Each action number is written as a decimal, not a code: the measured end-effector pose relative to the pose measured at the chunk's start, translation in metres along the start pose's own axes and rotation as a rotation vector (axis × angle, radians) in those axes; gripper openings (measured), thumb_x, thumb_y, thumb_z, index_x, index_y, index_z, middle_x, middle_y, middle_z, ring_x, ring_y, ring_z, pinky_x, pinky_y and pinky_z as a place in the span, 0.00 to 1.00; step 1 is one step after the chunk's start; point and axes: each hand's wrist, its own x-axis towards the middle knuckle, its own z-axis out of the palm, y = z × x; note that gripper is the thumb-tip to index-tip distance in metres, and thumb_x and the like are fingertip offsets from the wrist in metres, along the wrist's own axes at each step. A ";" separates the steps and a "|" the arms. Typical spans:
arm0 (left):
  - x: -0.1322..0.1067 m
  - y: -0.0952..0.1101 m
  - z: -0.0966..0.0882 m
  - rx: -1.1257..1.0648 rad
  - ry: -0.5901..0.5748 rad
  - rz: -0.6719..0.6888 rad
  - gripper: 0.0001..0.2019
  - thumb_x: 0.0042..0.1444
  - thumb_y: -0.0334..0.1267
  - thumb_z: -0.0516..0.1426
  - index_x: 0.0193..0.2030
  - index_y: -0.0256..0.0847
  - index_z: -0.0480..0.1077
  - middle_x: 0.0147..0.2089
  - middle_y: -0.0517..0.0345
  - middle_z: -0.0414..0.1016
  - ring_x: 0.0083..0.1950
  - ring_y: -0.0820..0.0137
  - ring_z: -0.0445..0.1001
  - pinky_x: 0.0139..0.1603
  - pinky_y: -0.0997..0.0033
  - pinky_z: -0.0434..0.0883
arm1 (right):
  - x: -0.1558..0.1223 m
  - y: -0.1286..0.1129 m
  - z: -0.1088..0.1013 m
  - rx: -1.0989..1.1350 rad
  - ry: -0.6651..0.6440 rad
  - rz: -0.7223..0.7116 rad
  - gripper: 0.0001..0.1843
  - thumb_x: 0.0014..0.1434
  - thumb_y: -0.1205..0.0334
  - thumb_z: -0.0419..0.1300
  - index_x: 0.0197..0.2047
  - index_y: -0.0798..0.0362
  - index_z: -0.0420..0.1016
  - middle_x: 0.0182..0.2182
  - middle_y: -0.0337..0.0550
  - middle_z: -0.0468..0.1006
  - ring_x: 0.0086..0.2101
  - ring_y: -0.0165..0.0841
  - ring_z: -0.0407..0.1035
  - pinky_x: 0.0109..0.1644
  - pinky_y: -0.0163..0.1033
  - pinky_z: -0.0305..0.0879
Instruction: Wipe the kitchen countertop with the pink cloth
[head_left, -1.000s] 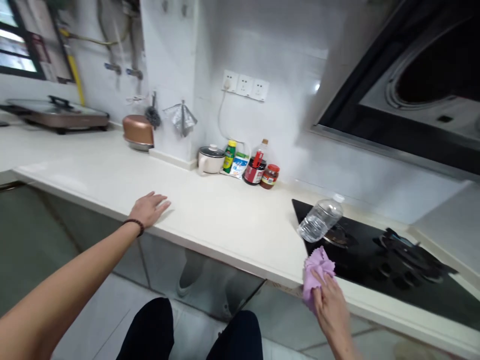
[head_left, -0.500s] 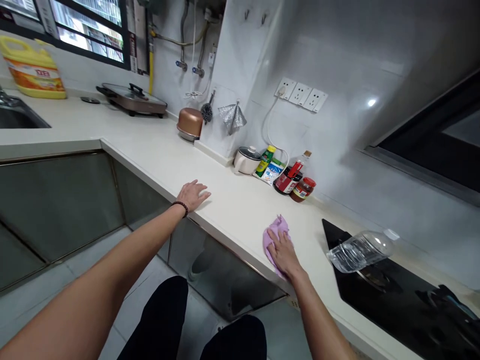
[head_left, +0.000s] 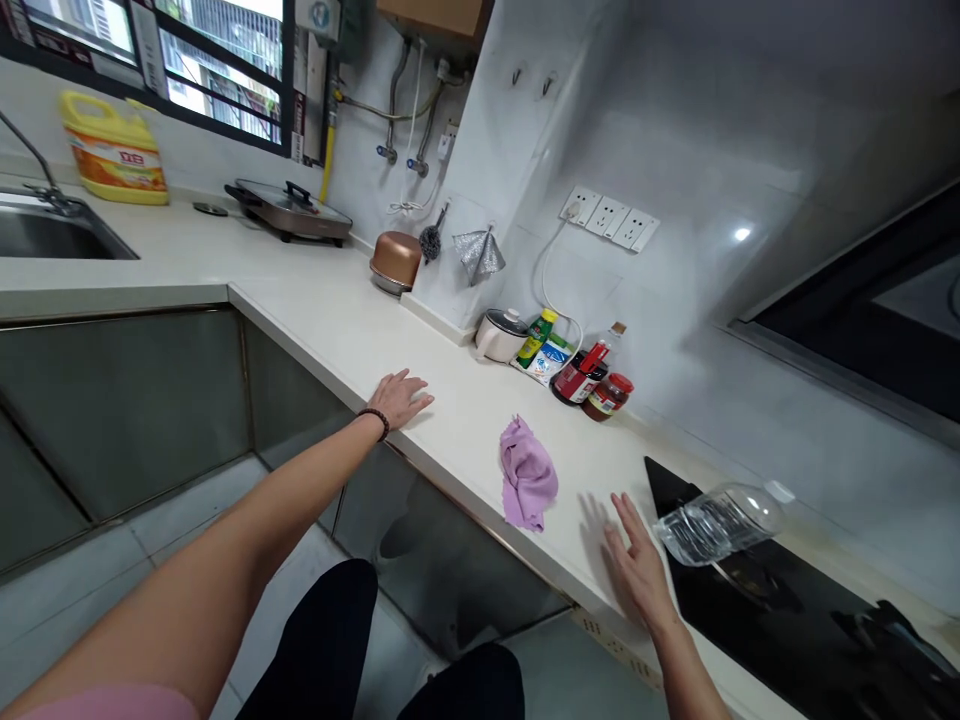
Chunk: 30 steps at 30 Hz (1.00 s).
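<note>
purple cloth (head_left: pixel 527 483) lies crumpled on the white countertop (head_left: pixel 457 440) near its front edge, with no hand on it. in the head view, the right hand (head_left: pixel 637 565) is open with the fingers spread and holds nothing. it is low over the counter between the cloth and a clear plastic bottle (head_left: pixel 716 520), apart from the cloth; it is slightly blurred, so whether the palm touches the surface cannot be told. the bottle lies on its side at the near corner of the black hob (head_left: pixel 795 610).

the left hand (head_left: pixel 397 398) rests flat and open, palm down, on the counter edge to the left of the cloth, gripping nothing, with a dark bead bracelet (head_left: pixel 375 421) at the wrist.

against the wall behind the cloth stand a small white pot (head_left: pixel 501 335), a green bottle (head_left: pixel 536 338), a dark sauce bottle (head_left: pixel 577 375) and a red-lidded jar (head_left: pixel 607 396). further left are a copper pot (head_left: pixel 395 262), an electric pan (head_left: pixel 289 207), a yellow jug (head_left: pixel 116 150) and the sink (head_left: pixel 52 232).
</note>
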 end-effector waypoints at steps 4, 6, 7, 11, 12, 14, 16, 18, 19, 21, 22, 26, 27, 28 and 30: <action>-0.001 0.005 -0.001 0.023 0.021 0.020 0.29 0.70 0.56 0.48 0.70 0.45 0.72 0.75 0.52 0.71 0.83 0.53 0.52 0.82 0.46 0.49 | -0.038 0.058 -0.017 -0.112 0.130 0.074 0.39 0.70 0.37 0.49 0.75 0.49 0.65 0.76 0.52 0.61 0.76 0.53 0.51 0.78 0.66 0.54; -0.003 0.029 0.001 0.022 0.058 0.051 0.29 0.71 0.54 0.50 0.70 0.43 0.71 0.76 0.49 0.70 0.83 0.52 0.51 0.82 0.44 0.49 | -0.047 0.077 -0.012 -0.122 0.179 0.091 0.37 0.71 0.37 0.48 0.74 0.49 0.67 0.76 0.53 0.61 0.75 0.55 0.51 0.78 0.68 0.52; -0.005 0.047 0.004 0.003 0.071 0.088 0.29 0.71 0.54 0.50 0.71 0.43 0.70 0.76 0.48 0.69 0.83 0.52 0.52 0.82 0.45 0.49 | -0.050 0.083 -0.008 -0.118 0.200 0.093 0.37 0.72 0.37 0.47 0.74 0.49 0.67 0.76 0.53 0.61 0.75 0.56 0.51 0.78 0.68 0.52; -0.011 0.144 0.029 -0.104 -0.094 0.417 0.36 0.67 0.62 0.55 0.77 0.48 0.62 0.81 0.48 0.60 0.84 0.54 0.49 0.81 0.46 0.55 | -0.052 0.088 0.004 -0.122 0.245 0.062 0.37 0.73 0.37 0.46 0.73 0.51 0.67 0.77 0.54 0.58 0.76 0.55 0.48 0.79 0.65 0.49; -0.012 0.166 0.036 -0.091 -0.185 0.488 0.40 0.64 0.64 0.58 0.79 0.51 0.59 0.83 0.49 0.55 0.84 0.51 0.46 0.80 0.41 0.55 | -0.051 0.087 0.005 -0.132 0.243 0.057 0.38 0.73 0.37 0.46 0.72 0.53 0.69 0.76 0.55 0.59 0.76 0.55 0.48 0.80 0.64 0.48; -0.014 0.198 0.048 -0.026 -0.367 0.557 0.46 0.58 0.66 0.63 0.80 0.56 0.55 0.85 0.50 0.50 0.85 0.46 0.42 0.78 0.32 0.55 | -0.051 0.085 0.006 -0.158 0.238 0.051 0.40 0.72 0.35 0.44 0.70 0.56 0.72 0.75 0.58 0.62 0.76 0.54 0.50 0.80 0.62 0.49; -0.015 0.212 0.057 0.019 -0.468 0.530 0.45 0.56 0.65 0.65 0.78 0.56 0.60 0.82 0.46 0.56 0.83 0.43 0.49 0.75 0.30 0.58 | -0.051 0.087 0.005 -0.186 0.249 0.042 0.42 0.71 0.34 0.42 0.67 0.59 0.75 0.72 0.61 0.65 0.75 0.55 0.53 0.80 0.62 0.50; -0.017 0.215 0.061 -0.019 -0.461 0.447 0.36 0.56 0.58 0.67 0.69 0.50 0.72 0.74 0.43 0.70 0.77 0.45 0.62 0.73 0.39 0.64 | -0.051 0.091 0.004 -0.209 0.255 0.024 0.44 0.70 0.32 0.41 0.63 0.60 0.78 0.69 0.62 0.70 0.73 0.56 0.55 0.80 0.63 0.51; -0.017 0.214 0.061 -0.052 -0.431 0.402 0.29 0.57 0.54 0.67 0.64 0.47 0.76 0.69 0.42 0.75 0.73 0.47 0.68 0.71 0.46 0.67 | -0.050 0.094 0.004 -0.216 0.253 0.014 0.45 0.69 0.31 0.41 0.60 0.60 0.80 0.67 0.61 0.73 0.73 0.56 0.56 0.79 0.64 0.52; -0.012 0.210 0.056 -0.108 -0.365 0.321 0.19 0.59 0.48 0.66 0.55 0.44 0.81 0.60 0.44 0.82 0.65 0.52 0.76 0.66 0.57 0.71 | -0.049 0.100 0.005 -0.220 0.236 -0.007 0.45 0.68 0.29 0.42 0.57 0.59 0.82 0.63 0.61 0.77 0.71 0.58 0.59 0.78 0.65 0.54; -0.007 0.206 0.050 -0.122 -0.334 0.282 0.17 0.60 0.47 0.65 0.53 0.43 0.81 0.57 0.45 0.83 0.62 0.55 0.78 0.62 0.60 0.73 | -0.049 0.104 0.005 -0.222 0.222 -0.011 0.44 0.67 0.30 0.44 0.56 0.58 0.83 0.62 0.61 0.78 0.71 0.58 0.60 0.77 0.66 0.56; 0.031 0.173 0.004 -0.175 -0.191 0.066 0.21 0.67 0.53 0.56 0.53 0.40 0.80 0.53 0.47 0.86 0.51 0.60 0.82 0.48 0.67 0.75 | -0.045 0.116 0.006 -0.232 0.186 0.035 0.37 0.65 0.34 0.49 0.53 0.53 0.87 0.61 0.58 0.80 0.68 0.61 0.66 0.73 0.68 0.64; 0.041 0.157 -0.011 -0.187 -0.161 0.001 0.23 0.68 0.54 0.53 0.52 0.39 0.80 0.51 0.47 0.86 0.49 0.61 0.83 0.45 0.68 0.75 | -0.044 0.119 0.006 -0.232 0.193 0.050 0.35 0.64 0.35 0.50 0.51 0.50 0.88 0.60 0.56 0.81 0.67 0.61 0.67 0.72 0.68 0.66; 0.049 0.138 -0.027 -0.192 -0.138 -0.066 0.25 0.69 0.55 0.51 0.51 0.38 0.81 0.49 0.47 0.86 0.47 0.62 0.83 0.42 0.69 0.74 | -0.042 0.123 0.006 -0.232 0.199 0.062 0.34 0.63 0.35 0.51 0.49 0.49 0.89 0.58 0.55 0.82 0.66 0.61 0.68 0.71 0.68 0.67; 0.058 0.096 -0.053 -0.173 -0.102 -0.203 0.26 0.69 0.56 0.51 0.52 0.35 0.80 0.48 0.44 0.86 0.47 0.60 0.83 0.42 0.68 0.74 | -0.039 0.129 0.005 -0.242 0.202 0.076 0.34 0.61 0.36 0.52 0.47 0.51 0.89 0.56 0.55 0.84 0.64 0.63 0.70 0.71 0.69 0.67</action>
